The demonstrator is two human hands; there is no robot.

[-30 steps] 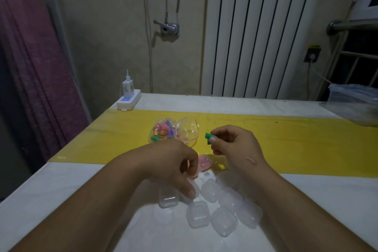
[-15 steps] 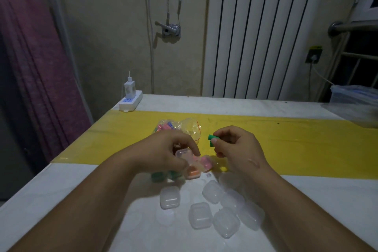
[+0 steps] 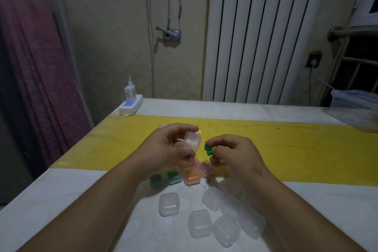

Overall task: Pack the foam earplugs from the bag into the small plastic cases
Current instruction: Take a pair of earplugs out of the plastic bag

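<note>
Over the yellow-striped bench [image 3: 296, 139], left grip [image 3: 169, 149] clasps a small clear plastic case [image 3: 193, 139] angled at the right grip [image 3: 235, 153], which pinches green foam earplugs [image 3: 208, 149], lined up for loading I guess.

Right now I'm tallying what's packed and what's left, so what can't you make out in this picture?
Head view:
- Bag: nearly all behind the left hand; remaining earplugs unseen.
- Held case: blurred; contents unclear.
- Green earplugs: right hand covers them; count uncertain.
- Filled cases: partly under the left wrist.
- Tub: cut by right edge.
</note>
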